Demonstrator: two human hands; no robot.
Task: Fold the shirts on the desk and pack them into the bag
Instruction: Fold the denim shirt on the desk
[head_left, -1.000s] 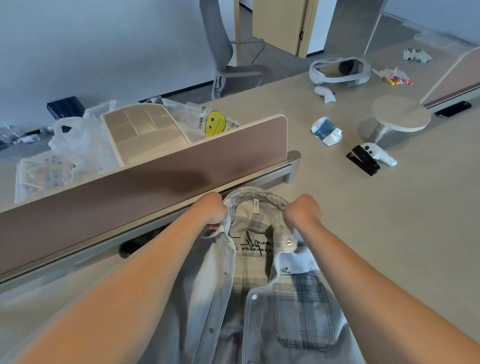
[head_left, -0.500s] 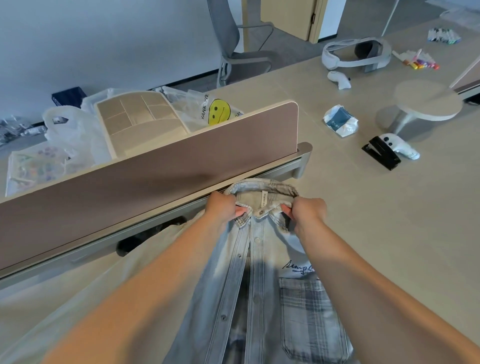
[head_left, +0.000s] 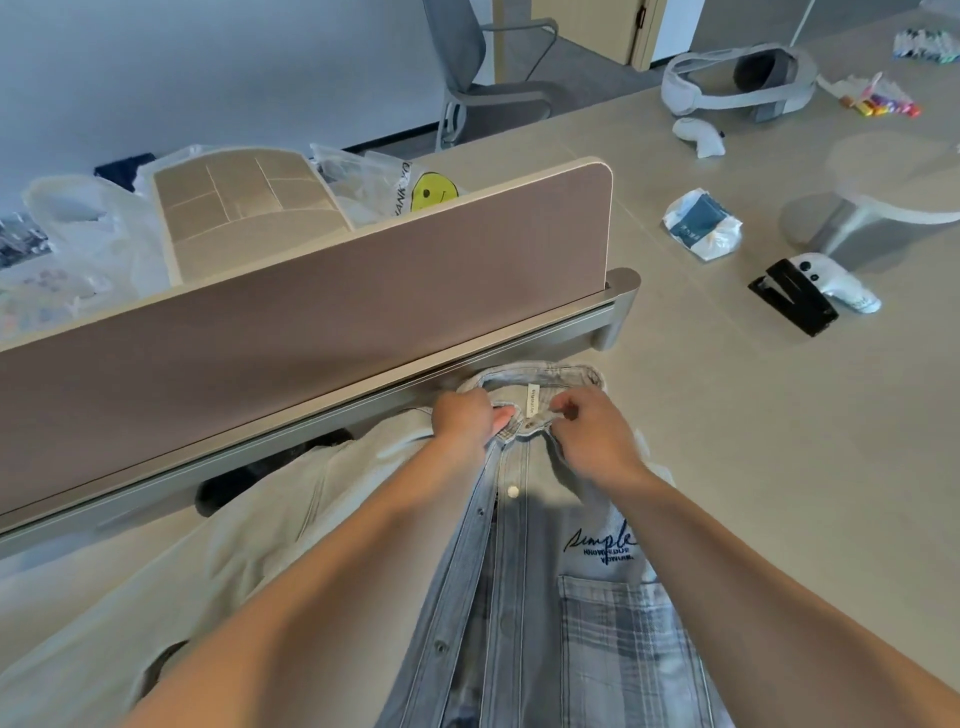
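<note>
Moved closer together at the neck since half a second before: left hand (head_left: 465, 418) and right hand (head_left: 589, 431), with the front of the denim shirt (head_left: 519, 597) drawn further shut beneath them. Pinched the left side of the collar (head_left: 540, 376) with curled left fingers, thumb tip showing against the cloth. Curled the right fingers onto the right side of the collar, just beside the neck label, gripping the fabric there. Lay front up on the table (head_left: 753, 441), collar end close against the base of the brown divider panel (head_left: 337, 322), white button (head_left: 512, 491) just below the hands, checked chest pocket (head_left: 623, 623) beside the right forearm. Spread to the left, and partly under the shirt, a beige garment (head_left: 234, 545). Farther right on the table, well apart from the shirt: a blue-and-white packet (head_left: 701, 223), a black stapler (head_left: 792, 301) touching a white controller (head_left: 844, 291), and a white headset (head_left: 737, 78).
</note>
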